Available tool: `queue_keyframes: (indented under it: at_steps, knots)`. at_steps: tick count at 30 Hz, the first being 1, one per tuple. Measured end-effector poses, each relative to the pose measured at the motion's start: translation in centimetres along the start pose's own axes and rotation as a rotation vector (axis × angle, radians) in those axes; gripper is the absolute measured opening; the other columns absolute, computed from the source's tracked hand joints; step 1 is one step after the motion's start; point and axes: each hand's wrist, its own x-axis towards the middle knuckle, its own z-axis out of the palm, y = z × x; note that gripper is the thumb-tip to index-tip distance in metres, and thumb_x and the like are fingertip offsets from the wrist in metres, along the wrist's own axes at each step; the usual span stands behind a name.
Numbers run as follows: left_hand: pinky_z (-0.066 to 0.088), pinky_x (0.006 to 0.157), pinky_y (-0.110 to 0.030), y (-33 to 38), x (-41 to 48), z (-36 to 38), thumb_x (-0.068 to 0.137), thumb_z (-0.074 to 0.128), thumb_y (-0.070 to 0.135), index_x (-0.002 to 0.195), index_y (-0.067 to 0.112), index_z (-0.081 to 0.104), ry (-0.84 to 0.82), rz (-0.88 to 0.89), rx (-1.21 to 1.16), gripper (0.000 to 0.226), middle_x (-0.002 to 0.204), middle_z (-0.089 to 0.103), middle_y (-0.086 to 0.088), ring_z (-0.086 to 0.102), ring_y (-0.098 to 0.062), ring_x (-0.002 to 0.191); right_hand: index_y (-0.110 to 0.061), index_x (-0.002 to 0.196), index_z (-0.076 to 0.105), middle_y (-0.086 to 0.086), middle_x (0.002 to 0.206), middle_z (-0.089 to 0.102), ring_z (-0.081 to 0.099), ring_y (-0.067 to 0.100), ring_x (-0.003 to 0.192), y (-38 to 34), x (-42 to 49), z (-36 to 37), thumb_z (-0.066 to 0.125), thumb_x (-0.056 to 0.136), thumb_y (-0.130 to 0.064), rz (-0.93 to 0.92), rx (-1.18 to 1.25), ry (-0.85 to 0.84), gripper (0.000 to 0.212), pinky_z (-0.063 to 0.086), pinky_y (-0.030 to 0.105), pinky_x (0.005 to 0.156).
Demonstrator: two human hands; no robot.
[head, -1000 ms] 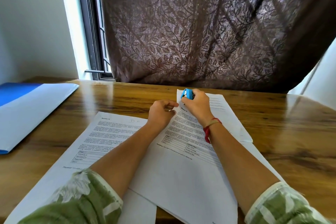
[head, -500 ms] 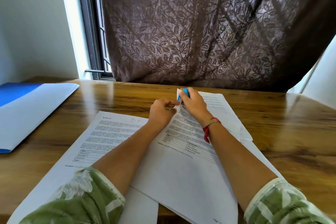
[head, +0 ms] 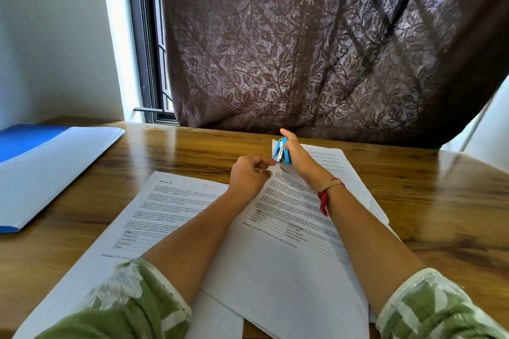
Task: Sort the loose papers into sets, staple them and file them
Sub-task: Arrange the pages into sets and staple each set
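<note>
Fingers of right hand (head: 298, 158) clamp stapler (head: 281, 150), mouth angled down toward papers (head: 289, 201) pinched by left hand (head: 248, 176).

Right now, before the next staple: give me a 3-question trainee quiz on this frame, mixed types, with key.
1. True or false: the blue stapler lies loose with no hand on it.
2. Where does the blue and white folder lie? A: on the left side of the table, apart from the papers. B: under the right forearm. C: on the windowsill.
3. Fill in: the red thread band is on the ___ wrist.

Key: 1 false, the right hand grips it. 2 A. 3 right.
</note>
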Motion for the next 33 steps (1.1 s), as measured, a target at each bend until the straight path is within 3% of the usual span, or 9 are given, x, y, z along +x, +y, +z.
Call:
queue_keyframes:
  at_steps: [6,9,12,14,18,22,27,33]
  knots:
    - [0.047,0.079,-0.014,0.0,0.2,-0.1,0.085,0.069,0.003,0.106,0.02,0.072,0.012,-0.022,-0.013,0.027,0.108,0.066,0.008,0.061,-0.005,0.096,-0.029,0.152,0.016,0.001,0.156,0.022,0.026,0.016,0.141,0.9,0.4,-1.2,0.028,0.104,-0.028,0.0,-0.027,-0.038,0.049,0.021,0.026,0.109]
    - [0.045,0.076,-0.01,0.0,0.1,-0.1,0.085,0.069,0.002,0.106,0.018,0.072,0.011,-0.011,-0.025,0.027,0.107,0.066,0.008,0.061,-0.005,0.095,-0.028,0.148,0.029,0.001,0.146,0.039,0.044,0.015,0.129,1.8,0.6,-1.8,0.047,0.098,-0.041,0.004,0.059,-0.01,0.055,0.032,0.029,0.111]
    - [0.047,0.078,-0.012,0.0,0.1,-0.1,0.084,0.069,0.001,0.107,0.016,0.072,0.007,-0.006,-0.036,0.028,0.106,0.066,0.007,0.061,-0.005,0.094,-0.015,0.124,0.059,0.003,0.11,0.066,0.063,0.01,0.094,2.3,0.5,-2.1,0.061,0.091,-0.036,0.016,0.179,-0.002,0.038,0.05,0.02,0.085]
    - [0.048,0.078,-0.012,0.0,0.1,-0.1,0.083,0.069,0.0,0.108,0.016,0.071,0.002,-0.005,-0.048,0.029,0.104,0.066,0.007,0.061,-0.004,0.092,-0.013,0.099,0.068,0.001,0.089,0.069,0.062,0.008,0.078,2.2,0.1,-2.1,0.062,0.091,-0.027,-0.01,0.209,-0.044,0.018,0.05,0.017,0.073]
    - [0.047,0.074,-0.01,0.1,-0.1,-0.2,0.082,0.07,-0.001,0.109,0.015,0.07,0.003,0.01,-0.051,0.031,0.102,0.066,0.008,0.06,-0.002,0.089,-0.011,0.09,0.071,0.006,0.092,0.07,0.062,0.013,0.085,2.2,-0.1,-2.2,0.064,0.089,-0.027,-0.033,0.199,-0.068,0.018,0.047,0.029,0.09]
    - [0.048,0.075,-0.011,0.1,-0.1,-0.2,0.082,0.07,0.0,0.11,0.014,0.07,0.001,0.005,-0.058,0.031,0.102,0.067,0.006,0.061,-0.003,0.089,-0.012,0.092,0.069,0.003,0.092,0.069,0.061,0.013,0.089,2.1,-0.1,-2.2,0.066,0.088,-0.027,-0.004,0.19,-0.06,0.016,0.046,0.031,0.094]
    - [0.052,0.083,-0.018,0.3,-0.1,-0.2,0.082,0.07,0.0,0.11,0.016,0.07,-0.002,-0.019,-0.077,0.032,0.103,0.067,0.006,0.062,-0.005,0.091,-0.015,0.087,0.069,-0.003,0.085,0.068,0.058,0.004,0.079,1.9,-0.1,-2.2,0.063,0.09,-0.03,0.015,0.165,-0.036,0.016,0.044,0.018,0.079]
    - [0.049,0.078,-0.013,0.3,-0.2,-0.3,0.082,0.07,-0.002,0.108,0.017,0.07,-0.001,-0.022,-0.096,0.032,0.098,0.065,0.01,0.06,-0.001,0.087,-0.016,0.084,0.068,-0.009,0.072,0.068,0.06,-0.006,0.061,1.8,-0.3,-2.1,0.062,0.091,-0.03,0.039,0.198,-0.03,0.017,0.044,0.007,0.06]
